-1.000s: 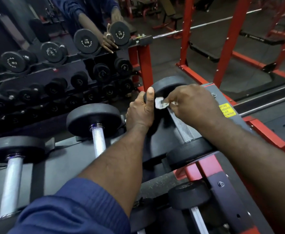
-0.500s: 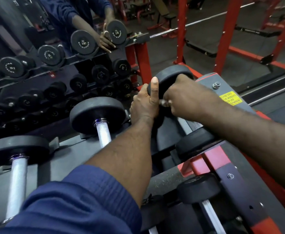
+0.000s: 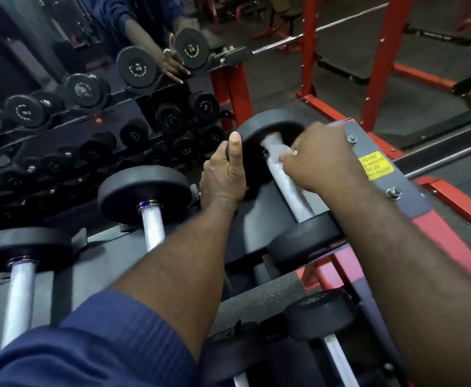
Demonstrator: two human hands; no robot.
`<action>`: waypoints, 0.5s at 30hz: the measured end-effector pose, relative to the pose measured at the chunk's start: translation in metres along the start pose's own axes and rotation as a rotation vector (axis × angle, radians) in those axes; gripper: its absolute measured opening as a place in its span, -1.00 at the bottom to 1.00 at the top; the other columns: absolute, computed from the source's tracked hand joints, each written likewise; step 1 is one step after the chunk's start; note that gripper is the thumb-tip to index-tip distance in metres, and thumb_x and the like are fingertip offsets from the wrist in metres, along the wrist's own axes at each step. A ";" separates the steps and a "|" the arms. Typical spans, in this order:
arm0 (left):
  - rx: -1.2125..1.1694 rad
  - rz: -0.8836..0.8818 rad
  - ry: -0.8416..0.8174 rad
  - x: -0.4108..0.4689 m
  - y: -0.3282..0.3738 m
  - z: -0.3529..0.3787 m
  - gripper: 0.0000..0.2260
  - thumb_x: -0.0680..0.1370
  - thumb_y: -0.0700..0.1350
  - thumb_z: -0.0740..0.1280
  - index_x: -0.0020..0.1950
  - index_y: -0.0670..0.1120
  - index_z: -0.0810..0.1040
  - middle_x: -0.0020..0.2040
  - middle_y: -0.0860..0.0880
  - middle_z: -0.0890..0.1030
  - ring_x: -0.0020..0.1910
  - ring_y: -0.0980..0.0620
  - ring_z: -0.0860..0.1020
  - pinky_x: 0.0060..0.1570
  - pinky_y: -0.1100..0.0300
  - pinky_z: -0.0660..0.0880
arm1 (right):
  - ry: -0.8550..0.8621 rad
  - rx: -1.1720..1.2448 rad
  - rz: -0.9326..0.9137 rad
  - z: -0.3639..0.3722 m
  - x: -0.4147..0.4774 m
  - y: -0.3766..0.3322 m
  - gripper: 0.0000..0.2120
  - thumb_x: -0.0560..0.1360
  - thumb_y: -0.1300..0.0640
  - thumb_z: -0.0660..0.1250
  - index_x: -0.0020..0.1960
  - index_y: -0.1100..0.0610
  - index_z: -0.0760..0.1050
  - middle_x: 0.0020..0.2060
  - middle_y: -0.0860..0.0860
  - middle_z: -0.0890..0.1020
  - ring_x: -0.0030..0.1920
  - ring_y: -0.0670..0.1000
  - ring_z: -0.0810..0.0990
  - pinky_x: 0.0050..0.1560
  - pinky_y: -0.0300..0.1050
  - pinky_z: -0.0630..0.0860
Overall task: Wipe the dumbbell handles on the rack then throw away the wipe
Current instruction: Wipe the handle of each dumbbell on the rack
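A black dumbbell with a knurled silver handle (image 3: 287, 182) lies at the right end of the grey rack (image 3: 379, 152). My left hand (image 3: 224, 174) grips the rim of its far head (image 3: 259, 127), thumb pointing up. My right hand (image 3: 318, 157) is curled over the upper part of the handle and holds a white wipe (image 3: 274, 148) against it; most of the wipe is hidden under my fingers. The near head (image 3: 304, 241) sits under my right forearm.
Two more dumbbells (image 3: 145, 196) (image 3: 19, 250) lie on the rack to the left, another (image 3: 321, 317) on the tier below. A mirror behind shows rows of dumbbells (image 3: 134, 67). A red power rack (image 3: 376, 60) stands to the right, and a yellow label (image 3: 376, 166) marks the rack's end plate.
My right hand has slid a little down the handle towards me, so the wipe and the handle's top now show. My left hand keeps its hold on the far head.
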State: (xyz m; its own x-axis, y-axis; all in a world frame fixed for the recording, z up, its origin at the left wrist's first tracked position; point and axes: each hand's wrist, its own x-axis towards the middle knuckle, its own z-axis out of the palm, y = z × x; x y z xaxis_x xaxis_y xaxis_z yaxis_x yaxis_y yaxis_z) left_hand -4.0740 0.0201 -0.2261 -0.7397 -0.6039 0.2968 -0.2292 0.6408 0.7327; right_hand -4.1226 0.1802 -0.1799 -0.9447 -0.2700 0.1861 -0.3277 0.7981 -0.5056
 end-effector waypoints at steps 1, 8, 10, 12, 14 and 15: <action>-0.001 0.008 0.003 -0.001 0.000 0.000 -0.29 0.48 0.53 -0.23 0.06 0.08 0.49 -0.15 -0.06 0.62 -0.01 -0.29 0.57 0.09 -0.14 0.51 | -0.063 0.075 0.091 0.003 0.002 0.006 -0.62 0.44 -0.14 0.20 -0.22 0.19 0.50 -0.13 0.20 0.61 -0.04 0.25 0.59 -0.14 -0.09 0.38; 0.040 0.021 0.041 0.000 0.003 0.001 -0.37 0.48 0.51 -0.23 -0.26 0.05 0.35 -0.32 -0.02 0.51 -0.20 -0.16 0.53 -0.01 -0.13 0.52 | -0.267 0.330 0.073 0.001 0.007 0.015 -0.79 0.43 0.17 0.27 -0.35 0.22 0.39 -0.30 0.20 0.46 -0.24 0.21 0.47 -0.29 -0.08 0.46; 0.047 0.024 0.047 -0.001 0.005 0.002 -0.36 0.47 0.53 -0.26 -0.29 0.07 0.33 -0.33 -0.01 0.49 -0.19 -0.19 0.53 0.00 -0.18 0.52 | -0.419 0.327 -0.020 -0.015 0.004 0.023 -0.79 0.46 0.31 0.23 -0.35 0.20 0.41 -0.35 0.13 0.43 -0.27 0.09 0.41 -0.28 -0.01 0.44; 0.064 0.034 0.064 0.000 0.006 0.003 -0.28 0.42 0.60 -0.32 -0.30 0.07 0.33 -0.34 0.02 0.47 -0.17 -0.23 0.54 -0.01 -0.19 0.52 | -0.510 0.390 -0.116 -0.027 0.005 0.033 -0.87 0.37 0.28 0.29 -0.34 0.28 0.49 -0.42 0.19 0.42 -0.33 0.06 0.43 -0.28 0.14 0.51; 0.068 0.035 0.068 -0.001 0.010 0.003 -0.23 0.35 0.64 -0.37 -0.32 0.06 0.30 -0.36 0.04 0.43 -0.19 -0.21 0.51 -0.03 -0.20 0.51 | -0.416 0.315 -0.169 -0.018 0.005 0.037 -0.86 0.39 0.23 0.35 -0.35 0.19 0.54 -0.45 0.20 0.42 -0.35 0.10 0.43 -0.36 -0.04 0.45; 0.078 0.031 0.065 -0.002 0.011 0.003 -0.22 0.33 0.65 -0.39 -0.32 0.05 0.29 -0.36 0.04 0.42 -0.20 -0.20 0.50 -0.03 -0.20 0.50 | -0.358 0.276 -0.165 -0.010 0.006 0.039 -0.80 0.42 0.23 0.36 -0.38 0.15 0.52 -0.48 0.15 0.40 -0.35 0.12 0.43 -0.38 -0.11 0.39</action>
State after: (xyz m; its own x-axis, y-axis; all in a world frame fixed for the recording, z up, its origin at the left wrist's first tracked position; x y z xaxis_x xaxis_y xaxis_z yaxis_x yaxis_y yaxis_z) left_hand -4.0770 0.0301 -0.2204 -0.7053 -0.6112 0.3593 -0.2572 0.6928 0.6737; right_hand -4.1405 0.2150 -0.1897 -0.8087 -0.5882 0.0049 -0.4185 0.5695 -0.7074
